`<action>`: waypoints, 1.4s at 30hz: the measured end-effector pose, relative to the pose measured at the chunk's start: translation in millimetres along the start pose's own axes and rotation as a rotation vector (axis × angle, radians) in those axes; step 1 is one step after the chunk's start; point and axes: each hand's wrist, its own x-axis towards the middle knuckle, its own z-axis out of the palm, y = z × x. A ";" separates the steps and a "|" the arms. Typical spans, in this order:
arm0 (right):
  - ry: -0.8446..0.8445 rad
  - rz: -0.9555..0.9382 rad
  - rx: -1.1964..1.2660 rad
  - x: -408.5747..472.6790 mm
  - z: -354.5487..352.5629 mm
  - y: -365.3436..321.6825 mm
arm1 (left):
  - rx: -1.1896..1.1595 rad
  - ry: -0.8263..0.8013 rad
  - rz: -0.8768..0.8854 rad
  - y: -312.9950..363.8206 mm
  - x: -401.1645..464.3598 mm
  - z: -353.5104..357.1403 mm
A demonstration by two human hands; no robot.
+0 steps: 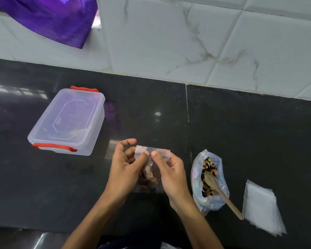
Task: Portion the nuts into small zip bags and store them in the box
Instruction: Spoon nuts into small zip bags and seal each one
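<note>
Both hands hold a small zip bag [152,168] upright between them, its long axis vertical and zip strip uppermost. Left hand [126,168] and right hand [169,172] pinch that strip with thumbs nearly touching at its middle; nuts [148,178] sit low in the bag, below the pinch. Right of the grip lies the open nut bag [209,180] with a spoon [221,191]; beyond it, empty bags [260,205]. Up-left stands the lidded box [67,121].

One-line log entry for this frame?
stage: sealing zip bag | left hand: pinches top | right hand: pinches top | box: lidded | spoon: in nut bag
</note>
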 end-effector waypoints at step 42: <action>0.118 0.082 0.125 -9.1 46.0 5.4 | 0.071 -0.039 -0.017 10.9 -2.5 -49.3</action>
